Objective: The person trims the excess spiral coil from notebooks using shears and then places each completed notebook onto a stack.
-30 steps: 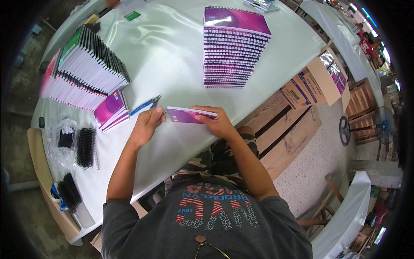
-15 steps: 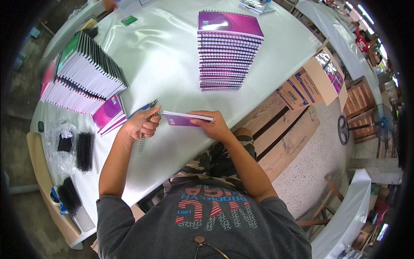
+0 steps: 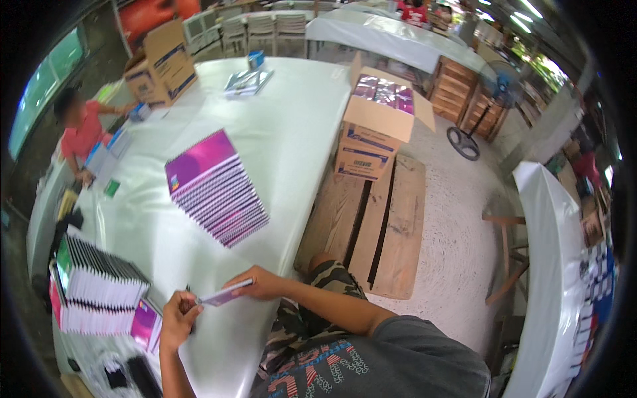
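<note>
Notebook (image 3: 227,292) in the head view, low and left of centre: a thin booklet with a purple cover, seen almost edge-on, so it shows as a narrow pale-and-violet strip tilted slightly up to the right. It sits just above the near edge of the white table (image 3: 292,139), held between both hands. The left hand (image 3: 178,320) is curled shut around its lower left end, fingers folded in, with something dark and thin in the grip that is too small to make out. The right hand (image 3: 260,284) pinches the upper right end, thumb on top and fingers under, partly closed on the cover.

Up the frame from the hands, at centre left, a leaning stack of purple notebooks (image 3: 215,189) stands on the table, well apart from the held one. At the lower left, a block of upright unbound booklets (image 3: 96,288) shows white page edges and dark spines, with a loose magenta cover (image 3: 144,325) just beside the left hand. A brown open carton (image 3: 378,123) sits on wooden pallets (image 3: 381,225) at upper centre. Another person in a red top (image 3: 83,132) is at the table's far left.
</note>
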{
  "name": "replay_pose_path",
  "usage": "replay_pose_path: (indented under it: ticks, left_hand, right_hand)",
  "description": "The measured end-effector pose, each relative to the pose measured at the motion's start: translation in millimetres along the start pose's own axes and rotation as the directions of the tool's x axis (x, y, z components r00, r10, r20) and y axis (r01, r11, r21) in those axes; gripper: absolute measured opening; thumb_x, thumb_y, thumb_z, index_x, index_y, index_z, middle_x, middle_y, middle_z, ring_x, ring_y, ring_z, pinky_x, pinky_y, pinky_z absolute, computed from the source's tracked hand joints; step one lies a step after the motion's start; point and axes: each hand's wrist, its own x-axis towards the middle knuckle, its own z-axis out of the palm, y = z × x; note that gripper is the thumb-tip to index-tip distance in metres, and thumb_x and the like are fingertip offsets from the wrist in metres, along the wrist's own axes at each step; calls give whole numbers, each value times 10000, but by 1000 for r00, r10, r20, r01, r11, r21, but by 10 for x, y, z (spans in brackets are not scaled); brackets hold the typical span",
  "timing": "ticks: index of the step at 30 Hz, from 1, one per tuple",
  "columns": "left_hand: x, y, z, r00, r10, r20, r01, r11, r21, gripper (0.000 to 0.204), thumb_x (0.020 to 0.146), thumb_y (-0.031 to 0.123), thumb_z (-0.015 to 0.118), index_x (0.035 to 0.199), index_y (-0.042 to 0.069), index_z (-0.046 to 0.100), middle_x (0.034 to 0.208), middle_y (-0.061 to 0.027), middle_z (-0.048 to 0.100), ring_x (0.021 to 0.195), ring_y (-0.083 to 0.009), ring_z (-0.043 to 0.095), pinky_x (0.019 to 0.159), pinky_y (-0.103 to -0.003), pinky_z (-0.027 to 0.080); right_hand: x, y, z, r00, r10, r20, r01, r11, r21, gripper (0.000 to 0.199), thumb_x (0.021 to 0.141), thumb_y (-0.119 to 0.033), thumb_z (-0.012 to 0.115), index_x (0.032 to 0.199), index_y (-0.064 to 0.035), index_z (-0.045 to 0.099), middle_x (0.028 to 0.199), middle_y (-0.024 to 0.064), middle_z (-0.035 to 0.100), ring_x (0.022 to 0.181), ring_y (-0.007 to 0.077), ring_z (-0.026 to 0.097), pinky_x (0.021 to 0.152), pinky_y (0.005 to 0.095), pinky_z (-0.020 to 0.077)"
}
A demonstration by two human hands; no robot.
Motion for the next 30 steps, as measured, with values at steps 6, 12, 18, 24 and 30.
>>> replay_pose_path:
  ticks: [6,12,18,24,30]
  left_hand:
    - [158,39,-62,989,-107,98,122,979,-161,298,908,192,559,1092,-41,528,671,-57,558,486,-78,438,448,-205,364]
    - [300,-120,-197,933,-261,247,326,904,-277,402,887,332,592,992,-56,603,629,-67,560,435,-107,439,425,-237,391]
    - [237,38,-179,975,-129,183,143,987,-68,211,834,131,654,965,-33,633,712,-22,604,588,-70,516,557,-200,433]
    - [242,26,-119,965,-178,190,190,981,-42,183,789,33,682,959,-17,636,743,-2,595,632,-66,521,586,-189,423]
    - [203,-39,-15,992,128,11,-128,988,84,180,736,-49,692,898,-3,628,793,-18,601,668,-66,529,604,-193,425]
  right_hand:
    - [-58,50,-39,999,-24,47,21,998,62,320,824,-73,617,1143,-39,611,1088,113,652,963,153,606,879,271,441]
    - [-44,34,-39,996,-49,74,48,999,20,329,819,-65,623,1148,-62,615,1086,114,652,958,172,610,857,277,446]
    - [-60,-86,-36,997,23,69,-27,998,63,339,825,-64,614,1163,-72,609,1079,117,652,948,162,601,860,271,439]
    - [-55,-9,-56,996,-13,85,8,998,63,333,832,-61,603,1165,-52,605,1087,109,651,958,146,590,876,269,433]
    - [-55,-33,-38,997,12,73,-19,995,97,322,832,-55,598,1153,-31,607,1072,96,655,951,129,583,867,264,438]
